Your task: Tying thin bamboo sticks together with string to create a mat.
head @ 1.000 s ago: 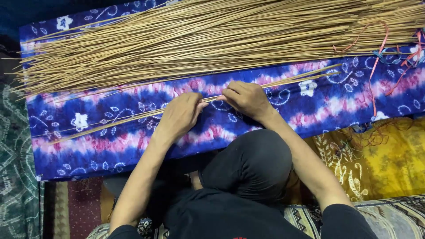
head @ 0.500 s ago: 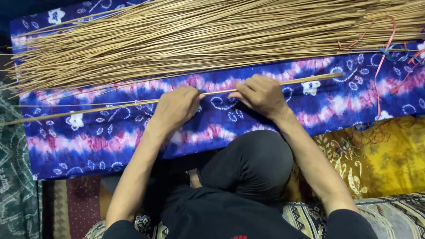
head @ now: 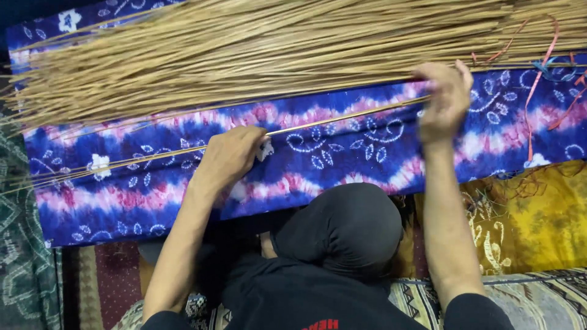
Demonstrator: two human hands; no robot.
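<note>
Thin straw sticks [head: 342, 117] are pinched by the left hand [head: 229, 156]; right hand [head: 445, 101] grip blurred, cannot tell; stick pile [head: 257, 55] on blue patterned cloth [head: 342, 165]

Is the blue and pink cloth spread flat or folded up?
Spread flat: the cloth lies open under the pile of thin sticks, its pattern showing unbroken.

Right hand [head: 445, 101] motion-blurred; grip on thin sticks [head: 342, 117] can't be confirmed. Left hand [head: 231, 156] covers sticks' mid section, fingertips tucked under. Stick bundle [head: 263, 55] cut off at top, left & right edges. Patterned cloth [head: 367, 153] partly hidden under bundle.
</note>
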